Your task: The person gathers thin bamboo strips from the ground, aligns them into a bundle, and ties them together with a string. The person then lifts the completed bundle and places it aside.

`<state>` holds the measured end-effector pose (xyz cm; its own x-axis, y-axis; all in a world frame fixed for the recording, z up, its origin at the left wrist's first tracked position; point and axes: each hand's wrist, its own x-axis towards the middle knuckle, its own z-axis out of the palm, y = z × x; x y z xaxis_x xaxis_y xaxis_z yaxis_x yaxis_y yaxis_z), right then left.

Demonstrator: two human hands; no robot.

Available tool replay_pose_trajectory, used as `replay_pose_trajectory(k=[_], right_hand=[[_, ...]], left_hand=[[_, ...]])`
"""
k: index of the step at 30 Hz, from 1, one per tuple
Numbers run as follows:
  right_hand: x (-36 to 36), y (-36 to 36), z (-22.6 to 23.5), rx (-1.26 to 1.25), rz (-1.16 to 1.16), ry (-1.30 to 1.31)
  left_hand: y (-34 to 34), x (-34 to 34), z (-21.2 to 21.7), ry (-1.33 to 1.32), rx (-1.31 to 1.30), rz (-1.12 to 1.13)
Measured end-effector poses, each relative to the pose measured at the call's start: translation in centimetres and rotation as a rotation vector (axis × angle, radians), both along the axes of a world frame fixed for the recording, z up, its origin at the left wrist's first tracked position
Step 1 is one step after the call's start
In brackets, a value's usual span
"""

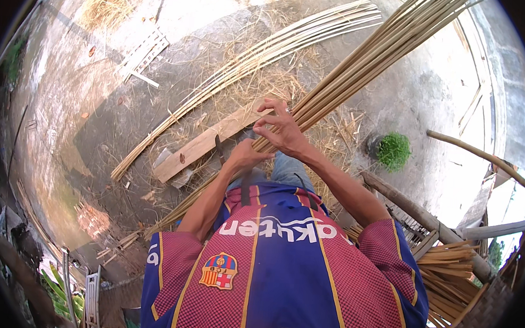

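Note:
A thick bundle of long bamboo strips [352,67] slants from the upper right down across my lap, and its thinner tail [181,207] comes out at the lower left, under my left arm. My left hand [248,156] is closed around the bundle just above my lap. Over the bundle's near side is my right hand [282,132], thumb and fingers curved but apart, with nothing visible between them. A dark knife-like blade [219,148] sticks up beside my left wrist, against a wooden plank [206,142]; its handle is hidden.
Another spread of pale strips [245,61] lies on the concrete beyond the plank, among loose shavings [273,83]. To the right are a green potted plant [393,149] and a wooden pole [416,206]. More strips [448,277] are stacked at the lower right. A white slatted rack [144,54] lies far left.

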<state>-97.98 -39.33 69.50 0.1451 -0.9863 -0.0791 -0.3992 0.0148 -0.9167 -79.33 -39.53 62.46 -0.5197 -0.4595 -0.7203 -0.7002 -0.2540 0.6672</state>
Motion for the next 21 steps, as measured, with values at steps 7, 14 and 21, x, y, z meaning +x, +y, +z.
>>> replay_pose_trajectory(k=[7, 14, 21], right_hand=[[1.0, 1.1, 0.0, -0.073, 0.25, 0.758], [1.0, 2.1, 1.8, -0.16, -0.256, 0.189], [-0.5, 5.7, 1.4, -0.247, -0.244, 0.615]], left_hand=[[0.3, 0.4, -3.2, 0.043, -0.035, -0.035], [0.2, 0.4, -4.4, 0.079, 0.109, 0.001], [-0.3, 0.6, -4.5, 0.19, 0.189, 0.056]])
